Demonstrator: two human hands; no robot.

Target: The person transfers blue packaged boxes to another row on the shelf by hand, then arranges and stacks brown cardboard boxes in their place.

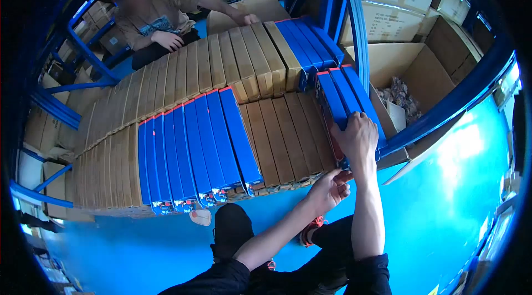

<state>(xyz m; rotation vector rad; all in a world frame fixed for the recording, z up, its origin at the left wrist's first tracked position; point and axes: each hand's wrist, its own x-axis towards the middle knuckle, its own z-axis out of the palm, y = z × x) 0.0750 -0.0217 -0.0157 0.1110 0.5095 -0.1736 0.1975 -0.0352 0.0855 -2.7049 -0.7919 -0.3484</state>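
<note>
My right hand [359, 137] is closed over the top of the blue boxes [344, 92] standing at the right end of the near row, its thumb on their left side. Just below, my left hand [328, 191] is turned palm up with curled fingers at the lower front corner of these boxes. Whether those fingers grip anything is hidden. Left of my hands stand plain brown cartons [282, 140], then more blue boxes [194, 145] with printed front ends.
Behind runs a second row of brown cartons [205, 67], with blue boxes [307, 42] at its right end. A person [160, 15] stands across, one hand on the cartons. A blue rack post [357, 23] and an open carton [413, 73] holding wrapped items are to the right.
</note>
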